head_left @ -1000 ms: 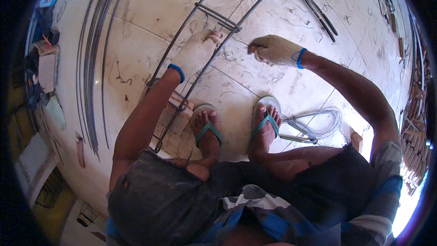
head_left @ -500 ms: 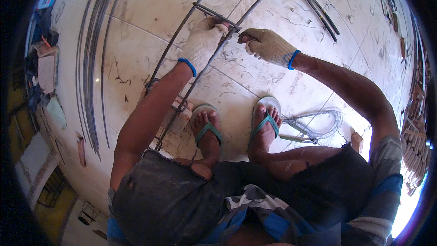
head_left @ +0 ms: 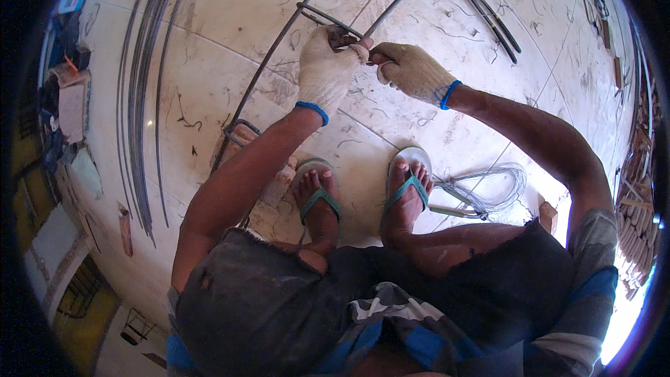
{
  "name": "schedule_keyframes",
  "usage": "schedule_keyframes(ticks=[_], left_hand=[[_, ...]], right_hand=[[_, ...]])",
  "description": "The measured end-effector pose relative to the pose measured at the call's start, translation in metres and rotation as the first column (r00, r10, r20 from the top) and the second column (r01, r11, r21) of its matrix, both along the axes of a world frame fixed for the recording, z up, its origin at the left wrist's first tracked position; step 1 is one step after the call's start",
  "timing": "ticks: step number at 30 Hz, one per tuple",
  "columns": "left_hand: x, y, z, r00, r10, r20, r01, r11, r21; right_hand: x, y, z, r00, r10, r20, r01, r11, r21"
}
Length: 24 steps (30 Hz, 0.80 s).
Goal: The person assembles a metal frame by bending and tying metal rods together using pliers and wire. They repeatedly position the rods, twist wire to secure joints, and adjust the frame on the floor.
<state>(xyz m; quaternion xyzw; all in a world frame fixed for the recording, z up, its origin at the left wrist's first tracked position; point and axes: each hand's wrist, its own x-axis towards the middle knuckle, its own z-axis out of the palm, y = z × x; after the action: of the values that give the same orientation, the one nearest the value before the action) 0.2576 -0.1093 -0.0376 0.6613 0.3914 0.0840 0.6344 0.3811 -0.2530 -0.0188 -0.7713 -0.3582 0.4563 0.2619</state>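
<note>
A frame of steel rebar (head_left: 396, 4) with cross stirrups runs from the top of the view down past my left arm. My left hand (head_left: 326, 63), in a cream knit glove with bare fingertips, is closed around the corner where a stirrup (head_left: 328, 17) meets the right-hand bar. Close against it, my right hand (head_left: 413, 73), gloved the same way, is pinched shut at that joint. Whatever its fingertips hold is too small and covered to make out. My left forearm hides part of the frame's near end, which lies by some brick-like blocks (head_left: 278, 185).
Long-handled nippers (head_left: 490, 22) lie on the tiled floor at the upper right. A coil of thin wire (head_left: 513, 185) and a green-handled tool (head_left: 453, 212) lie right of my feet. Several loose rods (head_left: 144, 98) stretch along the left. Wire scraps litter the tiles.
My left hand has shifted right over the bar, its fingers now meeting my right fingertips at the joint. My right hand has barely moved.
</note>
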Motion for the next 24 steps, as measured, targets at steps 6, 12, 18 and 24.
schedule_keyframes(ticks=[6, 12, 18, 24], left_hand=[[0.002, 0.000, 0.014, 0.997, 0.008, -0.074, -0.005, 0.999, 0.042], [0.003, 0.003, -0.001, 0.999, 0.000, -0.041, 0.000, 1.000, 0.014], [0.001, 0.002, -0.003, 0.995, -0.008, -0.100, 0.015, 0.998, 0.069], [0.002, 0.002, -0.010, 0.999, 0.023, -0.047, -0.024, 0.999, -0.024]], right_hand=[[-0.003, -0.001, -0.002, 0.999, -0.034, 0.008, 0.034, 0.999, -0.006], [-0.001, -0.004, 0.003, 1.000, -0.024, -0.010, 0.023, 0.999, -0.023], [0.012, -0.020, 0.012, 0.979, 0.117, 0.169, -0.110, 0.993, -0.047], [0.043, -0.007, 0.069, 0.736, 0.465, 0.492, -0.450, 0.879, -0.158]])
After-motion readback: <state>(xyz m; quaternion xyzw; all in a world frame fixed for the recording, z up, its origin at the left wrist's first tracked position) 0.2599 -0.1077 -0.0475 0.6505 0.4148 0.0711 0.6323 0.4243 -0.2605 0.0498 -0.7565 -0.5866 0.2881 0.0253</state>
